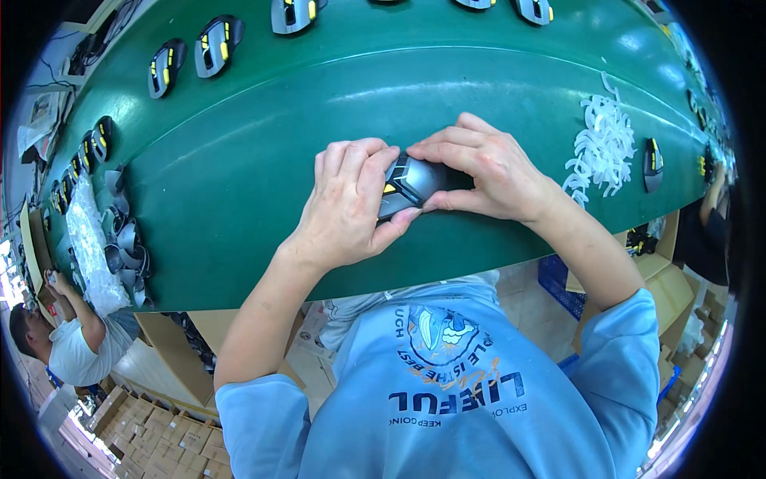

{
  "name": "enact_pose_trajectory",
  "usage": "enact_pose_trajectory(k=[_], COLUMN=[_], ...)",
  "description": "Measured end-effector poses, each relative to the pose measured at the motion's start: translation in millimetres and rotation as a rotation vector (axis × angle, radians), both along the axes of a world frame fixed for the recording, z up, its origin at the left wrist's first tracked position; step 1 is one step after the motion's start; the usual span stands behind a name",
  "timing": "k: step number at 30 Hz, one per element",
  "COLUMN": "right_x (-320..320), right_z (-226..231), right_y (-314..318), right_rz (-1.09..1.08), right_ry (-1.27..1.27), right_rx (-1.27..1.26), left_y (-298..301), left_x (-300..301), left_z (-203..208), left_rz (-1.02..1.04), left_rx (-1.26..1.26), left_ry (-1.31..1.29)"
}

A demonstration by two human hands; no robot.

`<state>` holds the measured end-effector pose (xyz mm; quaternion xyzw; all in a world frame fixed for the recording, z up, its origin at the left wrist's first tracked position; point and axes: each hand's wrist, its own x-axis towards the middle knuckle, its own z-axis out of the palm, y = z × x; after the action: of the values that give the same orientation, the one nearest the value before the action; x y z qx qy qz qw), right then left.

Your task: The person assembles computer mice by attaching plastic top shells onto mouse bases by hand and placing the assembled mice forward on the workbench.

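A grey computer mouse (424,179) with black and yellow parts is held between my two hands over the green table, near its front edge. My left hand (345,199) grips the left side of it, thumb at the near edge and fingertips at the far edge. From the right, my right hand (488,169) pinches the other end, with its thumb near the left thumb and its index finger on the far edge. The hands cover part of the mouse's left side. Both hands are closed on it.
The green table (239,191) curves across the view. A heap of white curved strips (602,148) lies to the right, beside another mouse (653,165). More mice (217,46) line the far side. At left are a clear plastic bag (89,243), grey curved shells (124,247) and a person (76,343).
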<state>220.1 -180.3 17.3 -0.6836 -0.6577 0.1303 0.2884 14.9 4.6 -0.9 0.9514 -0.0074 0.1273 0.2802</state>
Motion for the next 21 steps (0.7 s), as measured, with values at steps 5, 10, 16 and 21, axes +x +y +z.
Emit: enact_pose_trajectory(k=[5,10,16,21], right_x=[3,1,0,-2], right_z=[3,2,-5,-10], right_y=[4,-2,-3,-7], right_rz=[0.017,-0.016,-0.019,-0.066], right_ry=[-0.004,-0.032,-0.019,0.01], right_rx=[-0.039,-0.059,-0.042,-0.032], left_y=[5,25,47,31], left_x=[1,33,107,126], left_z=[-1,44,81,90], left_rz=[-0.015,-0.01,-0.078,-0.064], left_rx=[-0.024,-0.097,0.011,0.253], left_ry=[0.041,0.421,1.078,1.242])
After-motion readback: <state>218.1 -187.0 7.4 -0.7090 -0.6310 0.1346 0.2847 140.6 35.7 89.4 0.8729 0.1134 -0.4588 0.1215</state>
